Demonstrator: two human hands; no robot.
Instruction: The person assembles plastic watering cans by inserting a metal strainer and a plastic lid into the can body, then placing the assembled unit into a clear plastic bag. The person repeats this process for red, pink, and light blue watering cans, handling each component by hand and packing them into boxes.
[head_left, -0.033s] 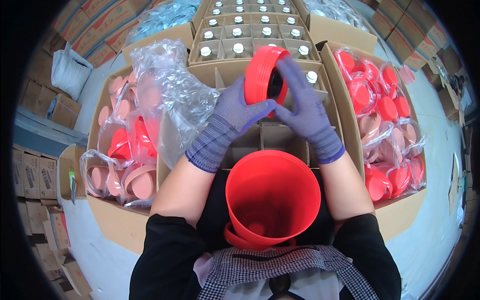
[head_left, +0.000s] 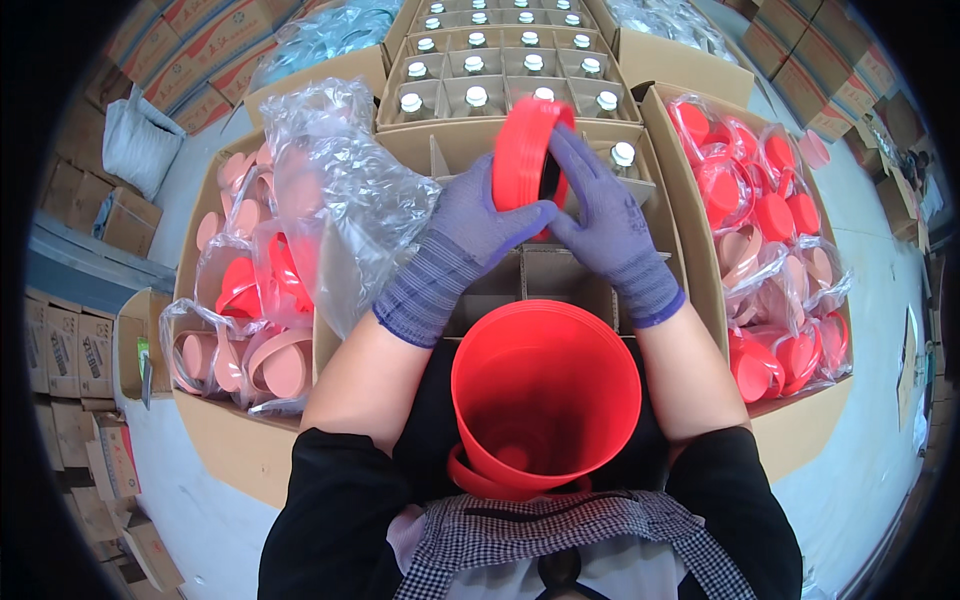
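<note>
Both of my hands wear purple-grey knit gloves. My left hand (head_left: pixel 482 220) grips a round red plastic piece (head_left: pixel 522 152) from its left side, thumb across the lower edge. The piece stands on its side, ribbed on the outside and dark inside. On the dark opening's side, my right hand (head_left: pixel 597 208) is closed on the same piece, its fingertips partly hidden. Below them, a large red plastic vessel (head_left: pixel 545 395) with a side handle sits at my lap, its open mouth facing up and nothing else visible in it.
In front is a divided carton (head_left: pixel 665 235) with a white-capped bottle (head_left: pixel 622 157); behind it are more bottles. Cartons of bagged pink and red plastic parts flank me, left (head_left: pixel 245 290) and right (head_left: pixel 775 215). A clear plastic bag (head_left: pixel 345 200) drapes over the left side.
The red piece has turned a little, showing less of its dark inside, and sits slightly lower. My right hand has shifted slightly with it.
</note>
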